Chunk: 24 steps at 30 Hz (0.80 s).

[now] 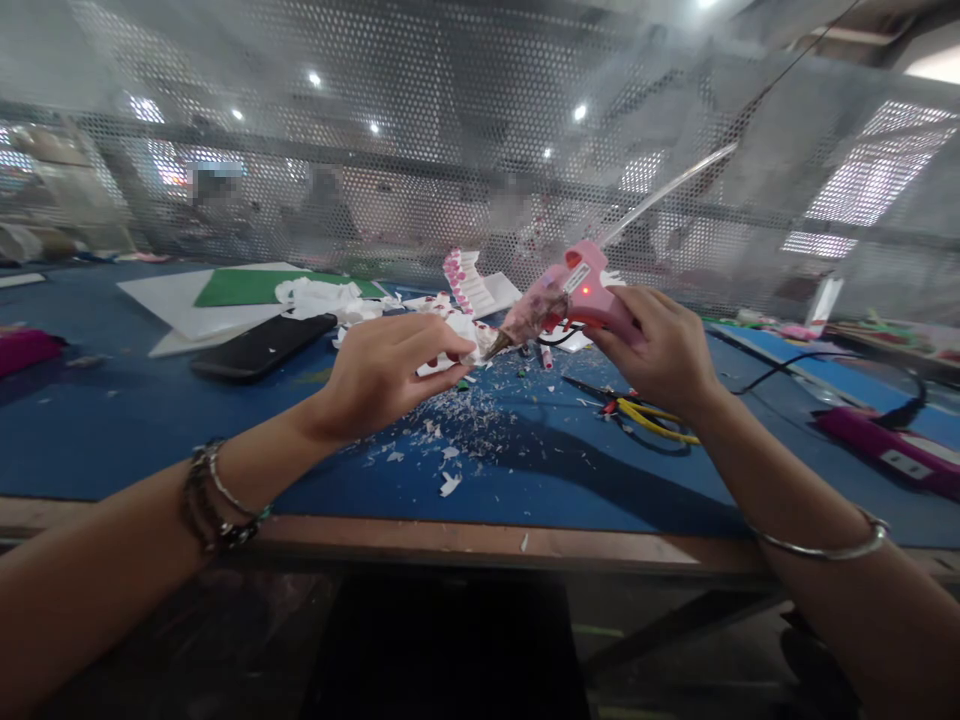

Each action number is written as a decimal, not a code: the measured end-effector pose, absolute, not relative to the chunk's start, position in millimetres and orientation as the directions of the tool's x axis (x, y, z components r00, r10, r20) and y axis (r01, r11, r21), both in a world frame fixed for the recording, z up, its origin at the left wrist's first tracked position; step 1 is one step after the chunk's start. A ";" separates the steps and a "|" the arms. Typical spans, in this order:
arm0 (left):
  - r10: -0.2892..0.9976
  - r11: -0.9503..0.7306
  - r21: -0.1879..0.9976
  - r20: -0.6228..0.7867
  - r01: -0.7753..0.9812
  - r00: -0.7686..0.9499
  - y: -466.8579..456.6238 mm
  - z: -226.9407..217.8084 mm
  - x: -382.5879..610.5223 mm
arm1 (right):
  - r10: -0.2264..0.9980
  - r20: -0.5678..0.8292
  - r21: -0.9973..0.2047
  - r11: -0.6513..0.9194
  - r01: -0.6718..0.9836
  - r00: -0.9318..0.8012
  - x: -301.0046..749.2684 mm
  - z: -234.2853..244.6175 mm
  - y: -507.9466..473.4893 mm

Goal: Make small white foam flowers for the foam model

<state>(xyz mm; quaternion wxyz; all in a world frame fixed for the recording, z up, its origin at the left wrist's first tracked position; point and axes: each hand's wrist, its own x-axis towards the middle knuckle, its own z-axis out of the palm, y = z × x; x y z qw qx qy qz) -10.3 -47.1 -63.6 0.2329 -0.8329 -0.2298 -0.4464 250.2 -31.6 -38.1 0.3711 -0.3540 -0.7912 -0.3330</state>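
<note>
We are seeing smooth pink plastic on the glue gun (604, 298), while its nozzle (502, 342) is looking rough and crusted. Its glue stick (667, 192) is showing a clear, glossy finish. We are finding crumpled, matt paper in the white scraps (319, 298) and a smooth dark finish on the phone (259, 348). We are noting a matt blue table top (135, 440), a shiny metal bangle (832, 551), smooth purple plastic on the power strip (862, 432), and a perforated screen (420, 180) looking like dull metal.

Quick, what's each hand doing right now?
Left hand: closed, pinching a piece of white paper between thumb and fingers.
Right hand: closed around the handle of a pink glue gun.
</note>
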 end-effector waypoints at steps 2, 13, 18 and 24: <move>0.183 -0.785 -0.174 0.852 0.595 0.491 -47.3 -63.8 -10.4 | 0.318 0.826 0.263 0.515 0.816 -0.466 250.7 -37.6 -31.9; 0.164 -0.799 -0.147 0.879 0.583 0.447 -46.7 -64.7 -10.2 | 0.313 0.831 0.267 0.504 0.822 -0.461 252.9 -36.5 -30.8; 0.147 -0.807 -0.141 0.892 0.573 0.427 -46.4 -64.9 -10.2 | 0.340 0.823 0.270 0.470 0.840 -0.455 254.2 -37.6 -29.4; 0.112 -0.829 -0.154 0.896 0.537 0.430 -46.3 -64.0 -9.8 | 0.581 0.771 0.126 0.262 0.957 -0.261 279.5 -30.1 -16.0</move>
